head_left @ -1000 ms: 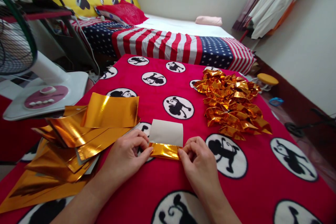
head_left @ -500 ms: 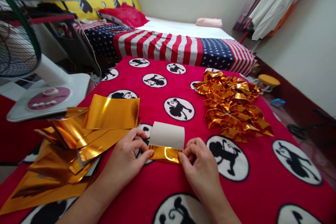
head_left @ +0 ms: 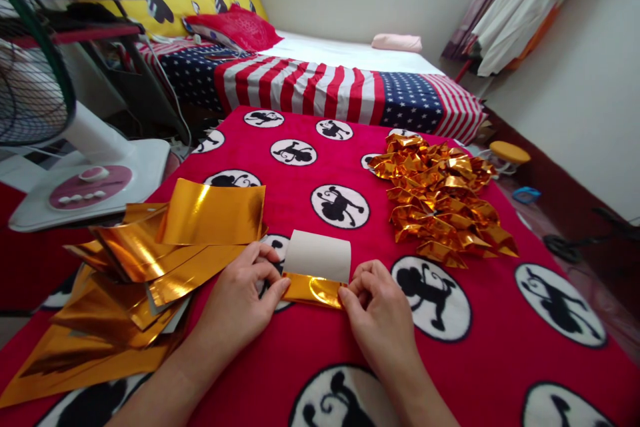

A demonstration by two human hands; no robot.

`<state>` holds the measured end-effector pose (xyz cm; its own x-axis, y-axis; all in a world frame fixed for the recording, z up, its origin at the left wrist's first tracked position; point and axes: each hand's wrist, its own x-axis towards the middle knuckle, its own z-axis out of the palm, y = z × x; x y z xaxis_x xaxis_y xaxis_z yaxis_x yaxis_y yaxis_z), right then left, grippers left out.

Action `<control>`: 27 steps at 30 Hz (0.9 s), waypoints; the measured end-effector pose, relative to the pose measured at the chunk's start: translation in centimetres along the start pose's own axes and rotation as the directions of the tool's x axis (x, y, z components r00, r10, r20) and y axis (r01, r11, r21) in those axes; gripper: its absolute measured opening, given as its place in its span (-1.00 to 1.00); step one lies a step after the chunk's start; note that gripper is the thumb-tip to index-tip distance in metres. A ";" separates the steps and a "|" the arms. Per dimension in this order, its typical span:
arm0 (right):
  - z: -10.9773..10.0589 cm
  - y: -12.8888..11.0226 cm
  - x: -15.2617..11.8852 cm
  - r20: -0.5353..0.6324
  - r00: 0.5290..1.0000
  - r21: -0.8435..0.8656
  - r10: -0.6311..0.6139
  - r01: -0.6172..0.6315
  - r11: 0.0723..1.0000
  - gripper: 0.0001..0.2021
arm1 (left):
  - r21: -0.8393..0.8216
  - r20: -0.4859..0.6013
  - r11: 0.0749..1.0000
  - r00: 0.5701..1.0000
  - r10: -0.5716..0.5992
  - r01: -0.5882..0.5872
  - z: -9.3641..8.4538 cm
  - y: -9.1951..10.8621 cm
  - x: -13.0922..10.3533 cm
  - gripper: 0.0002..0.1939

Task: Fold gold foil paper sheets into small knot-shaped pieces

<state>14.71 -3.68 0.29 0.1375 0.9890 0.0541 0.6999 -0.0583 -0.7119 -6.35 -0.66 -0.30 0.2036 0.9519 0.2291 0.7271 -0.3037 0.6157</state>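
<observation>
A sheet of gold foil paper [head_left: 319, 255] lies pale side up on the red cloth, its near edge folded over into a shiny gold strip. My left hand [head_left: 250, 283] pinches the left end of that fold between thumb and fingers. At the right end, my right hand [head_left: 375, 297] pinches the same fold. To the left of my left hand is a loose pile of flat gold foil sheets [head_left: 215, 213]. Beyond my right hand, a heap of folded, crinkled gold foil pieces [head_left: 443, 197] rests on the cloth.
The red cloth [head_left: 345, 160] with black monkey figures in white circles covers the surface. A fan [head_left: 90, 177] stands at the left edge. Behind is a bed [head_left: 320, 90] with a striped and starred cover. A yellow-topped stool [head_left: 510, 151] stands at the right.
The near fold of the foil sheet looks very slightly narrower at its left end. Both hands keep their pinch; the whole view has shifted a little.
</observation>
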 end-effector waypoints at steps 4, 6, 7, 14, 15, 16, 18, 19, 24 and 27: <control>0.1 -0.1 0.0 -0.005 1.000 -0.014 0.012 -0.012 1.000 -0.80 | 0.004 -0.010 1.000 1.000 -0.005 0.005 0.0 0.1 0.0 -0.75; 0.1 -0.2 0.1 -0.007 1.000 -0.033 0.013 -0.013 0.999 -0.79 | 0.006 -0.008 1.000 1.000 -0.009 0.009 0.0 0.2 0.0 -0.76; 0.1 -0.2 0.1 -0.008 1.000 -0.042 0.011 -0.011 0.999 -0.79 | 0.006 -0.007 1.000 1.000 -0.011 0.011 0.0 0.2 -0.1 -0.76; -0.1 0.0 0.4 0.001 1.000 -0.043 -0.007 0.007 0.999 -0.79 | 0.010 0.017 1.000 1.000 -0.018 0.018 0.2 0.2 -0.1 -0.77; -0.1 0.0 0.4 -0.002 1.000 -0.042 -0.010 0.010 0.999 -0.79 | 0.014 0.015 1.000 1.000 -0.021 0.021 0.2 0.2 -0.1 -0.77; -0.2 0.0 0.4 -0.005 1.000 -0.042 -0.014 0.014 0.999 -0.79 | 0.018 0.013 1.000 1.000 -0.024 0.024 0.2 0.3 -0.1 -0.77; -0.3 0.0 0.4 -0.010 1.000 -0.046 -0.022 0.022 0.999 -0.78 | 0.028 0.010 0.999 1.000 -0.027 0.026 0.1 0.4 -0.1 -0.78; -0.3 0.0 0.3 -0.012 1.000 -0.051 -0.024 0.023 0.998 -0.78 | 0.034 0.011 0.999 1.000 -0.027 0.026 0.1 0.5 -0.1 -0.78; -0.2 0.0 0.1 -0.064 0.998 -0.080 -0.011 0.006 0.997 -0.92 | 0.083 -0.016 0.996 0.999 -0.033 0.035 0.2 1.1 -0.2 -0.99; 0.0 0.0 -0.1 -0.064 0.997 -0.106 -0.046 0.039 0.994 -0.97 | 0.080 -0.005 0.997 1.000 -0.007 0.007 0.3 1.4 -0.4 -0.88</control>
<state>14.65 -3.75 0.28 0.1497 0.9800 0.1308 0.7750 -0.0341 -0.6310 -5.21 -1.47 0.24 0.1951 0.9536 0.2291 0.7786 -0.2926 0.5551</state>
